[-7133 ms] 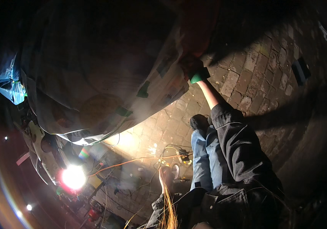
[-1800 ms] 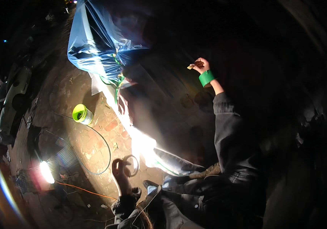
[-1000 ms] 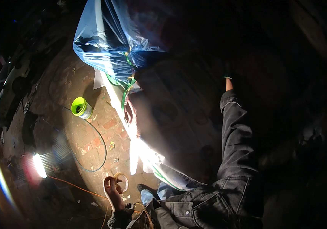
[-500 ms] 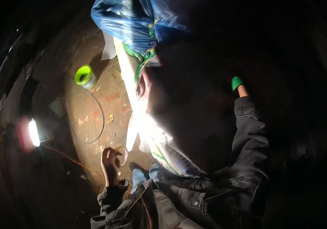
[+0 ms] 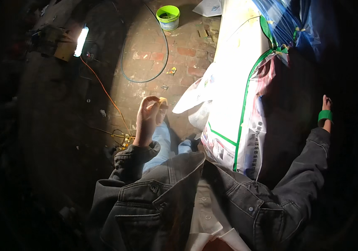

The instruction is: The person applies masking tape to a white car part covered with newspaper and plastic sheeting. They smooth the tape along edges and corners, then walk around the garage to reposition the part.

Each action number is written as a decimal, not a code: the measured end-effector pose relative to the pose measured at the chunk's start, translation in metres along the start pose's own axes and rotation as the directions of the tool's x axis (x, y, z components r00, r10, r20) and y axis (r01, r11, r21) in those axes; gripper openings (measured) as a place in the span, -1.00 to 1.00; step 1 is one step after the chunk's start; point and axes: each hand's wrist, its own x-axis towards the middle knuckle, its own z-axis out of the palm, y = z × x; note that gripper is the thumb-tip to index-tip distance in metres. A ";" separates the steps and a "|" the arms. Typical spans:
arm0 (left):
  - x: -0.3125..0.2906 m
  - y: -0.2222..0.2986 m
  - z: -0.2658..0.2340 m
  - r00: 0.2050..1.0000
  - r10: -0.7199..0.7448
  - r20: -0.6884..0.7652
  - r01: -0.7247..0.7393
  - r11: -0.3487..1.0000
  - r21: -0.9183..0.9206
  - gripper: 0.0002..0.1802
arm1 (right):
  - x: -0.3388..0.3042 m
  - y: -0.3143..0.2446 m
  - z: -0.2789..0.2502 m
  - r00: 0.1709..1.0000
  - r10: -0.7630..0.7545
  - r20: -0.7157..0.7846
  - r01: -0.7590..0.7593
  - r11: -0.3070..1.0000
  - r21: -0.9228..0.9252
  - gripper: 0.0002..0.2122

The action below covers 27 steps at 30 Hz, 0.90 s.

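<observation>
A work lamp [image 5: 81,40] glowed at the far left, well left of the big white sack [image 5: 235,96] that stood lit in the middle of the brick floor [image 5: 162,62]. From the lamp an orange cable [image 5: 103,90] ran down the bricks toward the person's knees, and a dark cable [image 5: 145,62] looped between the lamp and the sack. A green tub [image 5: 168,16] stood on the floor up and left of the sack, near its top corner.

The left hand [image 5: 148,120] was raised just left of the sack's lower flap, fingers curled and pinching a small yellowish piece [image 5: 162,101] at the fingertips; the piece sat at the top of that hand, close beside the sack's paper edge but apart from it. Below it showed a blue-jeaned knee [image 5: 162,142] and the open denim jacket [image 5: 162,201].

A green stripe edged the sack, and blue plastic sheet [image 5: 287,25] lay bunched over its upper right.

The right hand [image 5: 325,104] reached into the dark well right of the sack, a green band [image 5: 325,116] at its wrist. Whether it was clenched or slack could not be told; only a few fingers showed.
</observation>
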 end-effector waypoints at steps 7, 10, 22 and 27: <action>0.072 -0.027 -0.067 0.998 0.017 0.064 -0.016 1.000 -0.021 -0.71 | -0.155 -0.232 -0.078 0.894 -0.227 -0.386 0.423 0.711 0.562 -0.72; 0.106 -0.026 -0.080 0.978 -0.053 0.203 0.015 0.983 0.184 -0.58 | -0.268 -0.373 -0.041 0.921 -0.333 -0.204 0.366 0.556 0.746 -0.83; 0.228 -0.077 -0.074 0.783 -0.416 0.462 0.293 0.903 0.315 -0.21 | -0.382 -0.594 0.277 0.689 -0.387 0.613 -0.275 0.643 0.715 -0.88; 0.232 -0.160 -0.069 0.765 -0.459 0.452 0.417 0.888 0.194 -0.20 | -0.400 -0.547 0.349 0.597 -0.332 0.730 -0.328 0.729 0.600 -0.97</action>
